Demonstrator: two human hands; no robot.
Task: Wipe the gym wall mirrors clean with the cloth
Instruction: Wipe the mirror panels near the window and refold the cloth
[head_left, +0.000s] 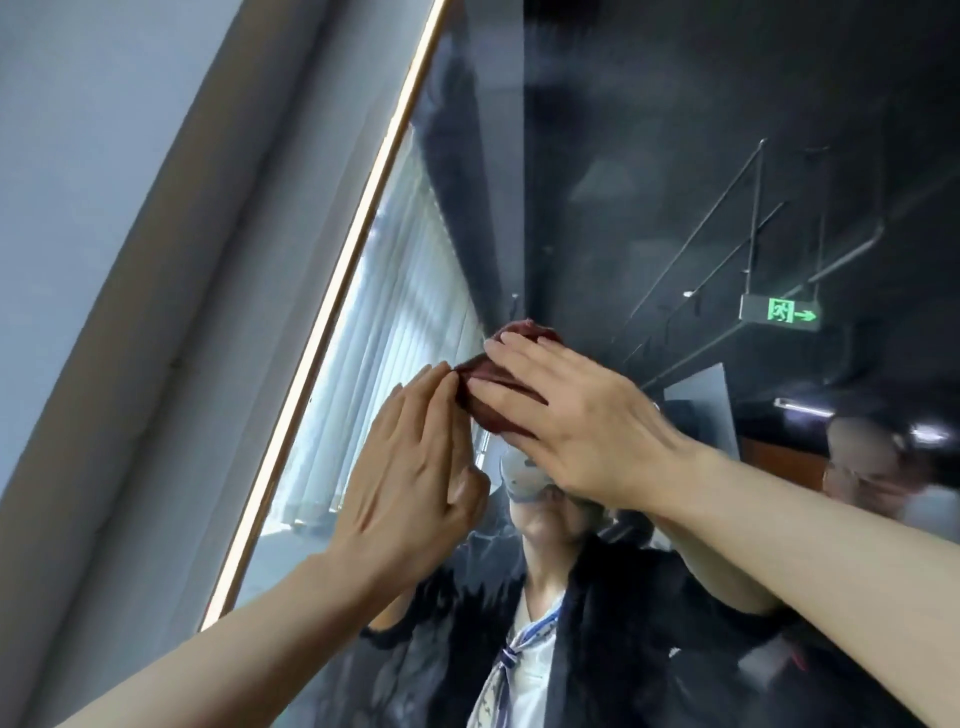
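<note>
Both hands are up against the mirror (649, 182) — the right hand (576, 421) lies flat over a bunched dark-red cloth (493, 374), pressing it to the glass, while the left hand (410, 467) touches the cloth's left edge with straight fingers. A lit strip (332, 306) borders the mirror's left side — a green exit sign (782, 312) shows in the reflection.

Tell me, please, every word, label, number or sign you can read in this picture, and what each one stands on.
No readable words or numbers anywhere.
Green running-figure pictogram and arrow, no letters: on the hanging exit sign, seen reflected in the mirror.
The dark red cloth under the right hand, beside the left hand, shows no label or brand.
</note>
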